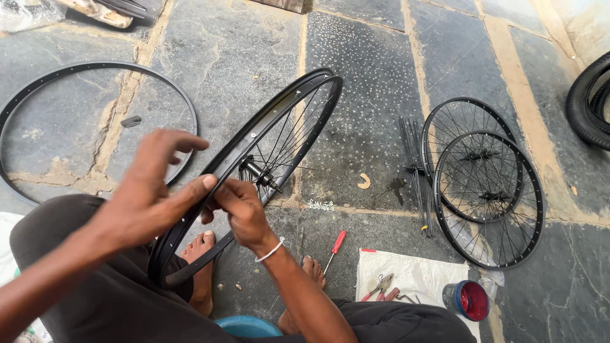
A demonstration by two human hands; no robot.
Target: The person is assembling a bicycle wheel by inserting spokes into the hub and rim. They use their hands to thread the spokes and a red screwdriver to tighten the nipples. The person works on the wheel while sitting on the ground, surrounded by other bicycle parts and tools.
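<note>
A black bicycle wheel rim (279, 108) with a hub (257, 171) and a few spokes stands tilted between my knees. My left hand (149, 190) rests on the rim's outer edge, thumb pressed on it and fingers spread above. My right hand (238, 206) is inside the rim near the hub, its fingers pinched together against the rim; what they pinch is too small to tell. My bare feet (200, 251) lie under the wheel.
A bare black rim (184, 101) lies on the stone floor at left. Two spoked wheels (489, 197) lie at right beside a bundle of loose spokes (413, 152). A red screwdriver (335, 246), pliers (380, 287) on a white sack, a small red-lined tin (469, 300) and a tyre (584, 101) are nearby.
</note>
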